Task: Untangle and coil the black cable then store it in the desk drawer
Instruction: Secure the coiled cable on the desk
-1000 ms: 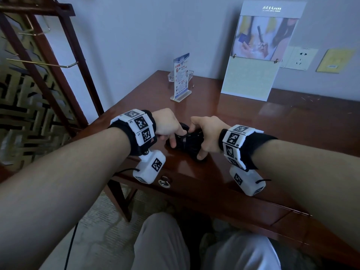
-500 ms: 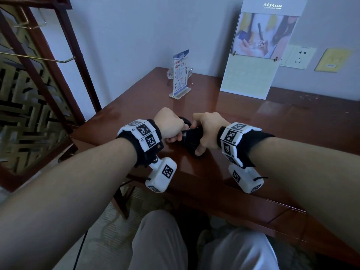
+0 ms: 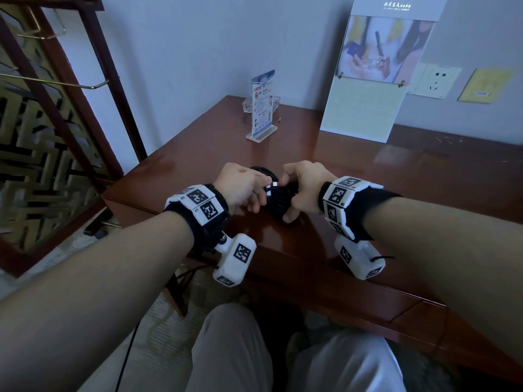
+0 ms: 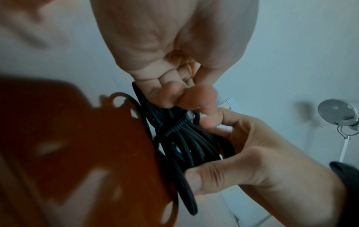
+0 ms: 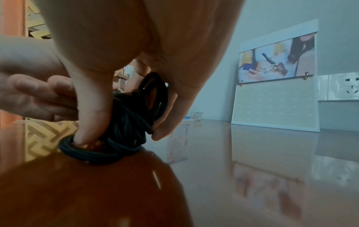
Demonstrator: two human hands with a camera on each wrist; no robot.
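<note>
Both hands (image 3: pixel 243 185) (image 3: pixel 305 188) grip the black cable (image 3: pixel 278 198) (bundled) on the desk (image 3: pixel 396 193).

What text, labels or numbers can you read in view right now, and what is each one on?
None can be quoted.
Wall calendar: white header characters, too blurred to read.
Acrylic sign stand: printed lines and a red prohibition symbol, too small to read.
Wristbands: square black-and-white marker patterns, no letters legible.
Black cable, held by left hand and right hand: no marking visible.

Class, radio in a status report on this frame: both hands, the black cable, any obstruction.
Left hand pinching, right hand gripping the bundled black cable. Bundle resting on glossy brown wooden desk, wound at its middle. No obstruction seen.
</note>
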